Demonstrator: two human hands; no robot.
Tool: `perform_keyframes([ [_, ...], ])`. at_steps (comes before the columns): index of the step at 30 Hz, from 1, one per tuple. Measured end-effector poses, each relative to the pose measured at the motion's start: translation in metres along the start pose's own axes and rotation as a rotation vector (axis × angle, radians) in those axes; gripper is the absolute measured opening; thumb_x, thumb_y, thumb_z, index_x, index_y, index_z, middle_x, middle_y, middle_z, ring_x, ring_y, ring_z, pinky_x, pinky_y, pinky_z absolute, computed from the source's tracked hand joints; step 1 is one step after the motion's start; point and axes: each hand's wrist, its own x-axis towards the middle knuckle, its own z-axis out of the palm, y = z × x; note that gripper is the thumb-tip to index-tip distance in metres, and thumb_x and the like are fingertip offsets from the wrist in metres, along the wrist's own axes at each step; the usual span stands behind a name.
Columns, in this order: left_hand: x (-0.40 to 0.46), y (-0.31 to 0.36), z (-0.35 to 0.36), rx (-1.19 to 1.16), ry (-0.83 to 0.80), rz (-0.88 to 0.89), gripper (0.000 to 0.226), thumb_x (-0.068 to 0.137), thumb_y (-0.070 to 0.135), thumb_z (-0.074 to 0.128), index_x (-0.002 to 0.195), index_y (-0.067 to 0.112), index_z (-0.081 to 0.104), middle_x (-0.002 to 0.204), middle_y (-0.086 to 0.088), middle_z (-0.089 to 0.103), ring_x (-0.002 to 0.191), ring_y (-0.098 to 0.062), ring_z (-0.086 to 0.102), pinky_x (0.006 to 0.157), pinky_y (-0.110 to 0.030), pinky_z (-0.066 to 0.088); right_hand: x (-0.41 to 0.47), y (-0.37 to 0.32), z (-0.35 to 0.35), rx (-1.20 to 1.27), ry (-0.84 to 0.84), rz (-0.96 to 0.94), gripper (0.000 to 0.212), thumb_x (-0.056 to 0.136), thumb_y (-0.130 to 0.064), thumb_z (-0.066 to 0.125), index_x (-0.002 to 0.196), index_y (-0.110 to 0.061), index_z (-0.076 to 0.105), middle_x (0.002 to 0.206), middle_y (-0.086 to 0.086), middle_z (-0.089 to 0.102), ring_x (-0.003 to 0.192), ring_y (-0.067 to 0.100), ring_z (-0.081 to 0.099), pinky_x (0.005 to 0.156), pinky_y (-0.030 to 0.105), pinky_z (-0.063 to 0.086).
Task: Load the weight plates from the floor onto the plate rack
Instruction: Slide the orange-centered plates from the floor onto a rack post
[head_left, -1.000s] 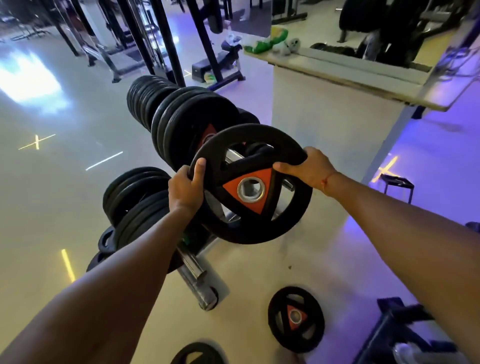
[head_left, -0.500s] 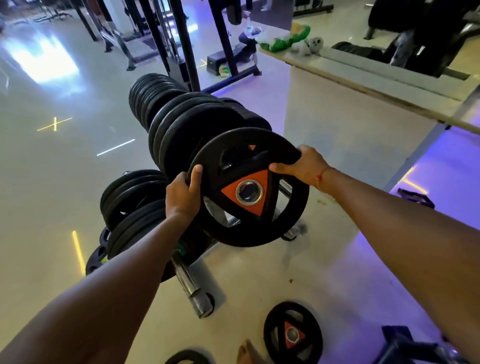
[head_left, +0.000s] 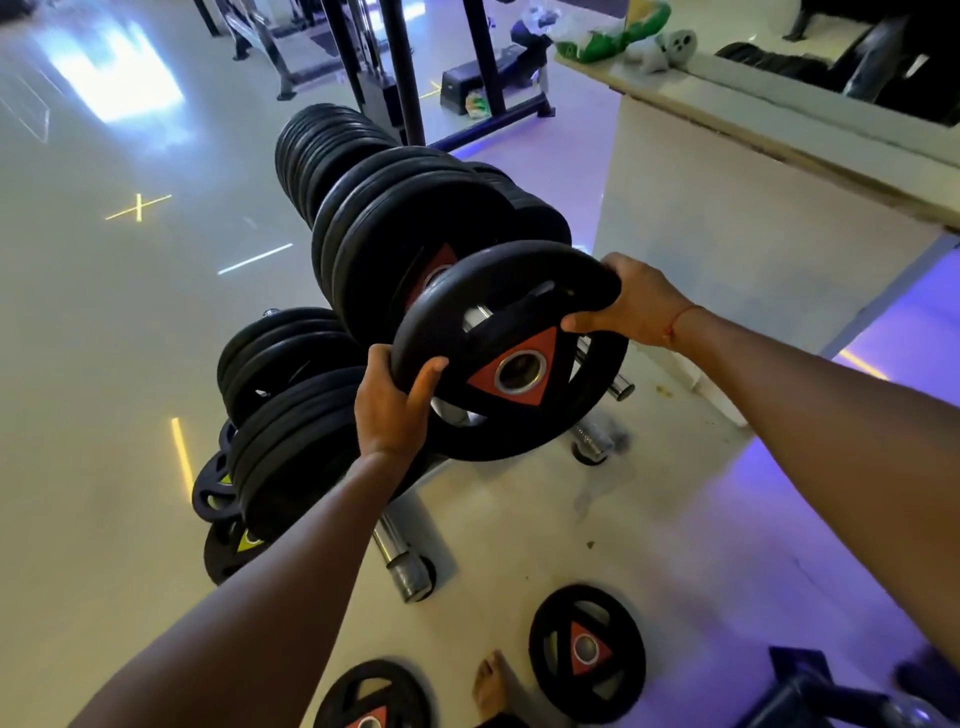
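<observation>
— Since a second ago the plate (head_left: 511, 358) has tipped, its top edge leaning away toward the rack (head_left: 410, 566), and it sits closer to the loaded stack (head_left: 415, 244).

— Who's got hold of it?

— Both. The left hand (head_left: 392, 402) grips the lower left rim, thumb wrapped over the front face. The right hand (head_left: 631, 306) holds the upper right rim, fingers curled round the edge. The plate is in the air, just in front of the upper peg (head_left: 475, 317), whose chrome shows through a cut-out.

— How will it handle?

— Heavy and rigid, I'd judge: a thick rubber-coated disc, so not slippery or fragile. The rim and the grip openings are the places to take it; two hands on opposite sides look right.

— What's in the way?

— The centre hole (head_left: 519, 371) has to meet that peg, and the big plates already on it leave little free length. Lower pegs (head_left: 618, 387) stick out beneath. A bare foot (head_left: 493, 686) stands near two more plates on the floor (head_left: 587, 652), (head_left: 371, 696), so a drop would be risky. A white counter (head_left: 727, 218) stands just right of the rack.
</observation>
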Motion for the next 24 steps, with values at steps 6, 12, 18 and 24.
perform_keyframes([
  [6,-0.001,-0.014,-0.009,0.129,-0.075,0.080,0.071,0.072,0.075,0.068,0.116,0.022,0.049,0.106,0.000,0.063,0.093,-0.014,0.061,0.076,-0.030,0.052,0.003,-0.005,0.000,-0.058,0.023,-0.063,0.067,0.065,-0.048,0.091,0.113,-0.022,0.053,0.104,-0.001,0.063,0.096,0.021,0.060,0.076,0.030,0.048],
  [12,0.019,-0.028,-0.012,0.274,0.054,0.058,0.076,0.073,0.074,0.071,0.120,0.018,0.050,0.114,-0.002,0.058,0.105,-0.021,0.058,0.088,-0.042,0.053,0.020,-0.034,0.014,-0.126,0.181,-0.159,0.076,0.067,-0.046,0.089,0.127,-0.016,0.054,0.119,0.012,0.065,0.107,0.030,0.061,0.092,0.043,0.053],
  [18,0.051,-0.038,-0.015,0.281,0.164,-0.121,0.073,0.065,0.068,0.081,0.108,0.023,0.042,0.102,0.004,0.055,0.089,-0.016,0.057,0.072,-0.033,0.049,0.061,-0.072,0.036,-0.392,0.252,-0.196,0.086,0.077,-0.047,0.082,0.143,-0.009,0.042,0.132,0.020,0.051,0.117,0.040,0.055,0.091,0.045,0.049],
  [24,0.077,-0.046,-0.012,0.254,0.143,-0.199,0.063,0.072,0.062,0.081,0.100,0.022,0.041,0.097,0.002,0.057,0.086,-0.021,0.060,0.068,-0.036,0.051,0.093,-0.097,0.047,-0.470,0.259,-0.192,0.090,0.080,-0.044,0.080,0.146,-0.002,0.035,0.132,0.022,0.053,0.118,0.039,0.056,0.092,0.044,0.050],
])
